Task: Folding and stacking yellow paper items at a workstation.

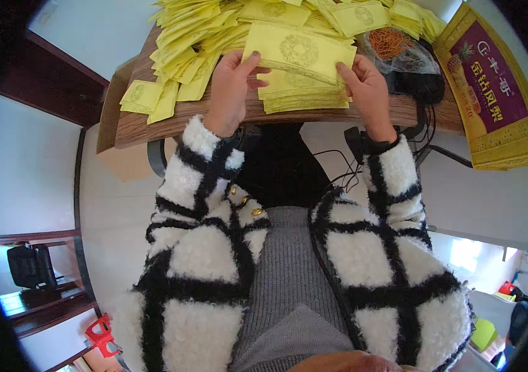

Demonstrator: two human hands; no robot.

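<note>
A yellow paper packet [298, 49] with a round dark print is stretched between my two hands above the table's near edge. My left hand [231, 90] pinches its left end, thumb on top. At the right end, my right hand [368, 87] grips it the same way. Just below it lies a neat stack of matching yellow packets [304, 99], partly covered by the held one. A big loose heap of the same packets [195, 37] spreads over the far and left part of the table. A few packets [146, 99] lie apart at the left edge.
To the right, a clear plastic bag of orange-brown rubber bands [391, 46] rests by a black object [416, 87]. A yellow and purple carton [493, 87] with a pineapple picture stands beyond the wooden table's [152, 130] right edge. Black cables [344, 167] hang underneath.
</note>
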